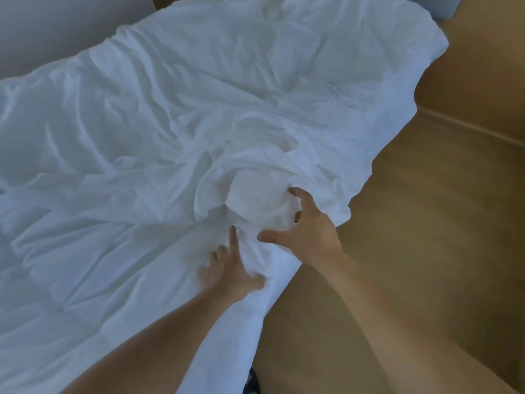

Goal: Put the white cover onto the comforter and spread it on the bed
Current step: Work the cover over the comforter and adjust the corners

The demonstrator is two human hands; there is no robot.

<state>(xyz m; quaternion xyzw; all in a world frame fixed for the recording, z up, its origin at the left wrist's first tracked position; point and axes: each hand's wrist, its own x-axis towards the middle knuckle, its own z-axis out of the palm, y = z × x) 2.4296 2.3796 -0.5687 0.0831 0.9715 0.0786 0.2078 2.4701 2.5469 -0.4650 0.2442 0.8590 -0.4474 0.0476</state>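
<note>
The white cover [159,132] lies wrinkled across the whole bed, with a raised bunch of fabric [255,194] near the bed's right edge. I cannot tell the comforter apart from the cover. My right hand [306,228] is on that bunch, fingers and thumb curled round the cloth. My left hand [230,268] lies just below it, index finger stretched toward the bunch, the other fingers partly sunk into the fabric and the thumb pressed to a fold. The image is slightly blurred around the left hand.
Wooden floor [426,251] runs along the right side of the bed. A wooden skirting or wall [468,81] rises at the far right. A pale wall [56,24] stands behind the bed at upper left. A dark patterned item [251,382] shows at the bottom.
</note>
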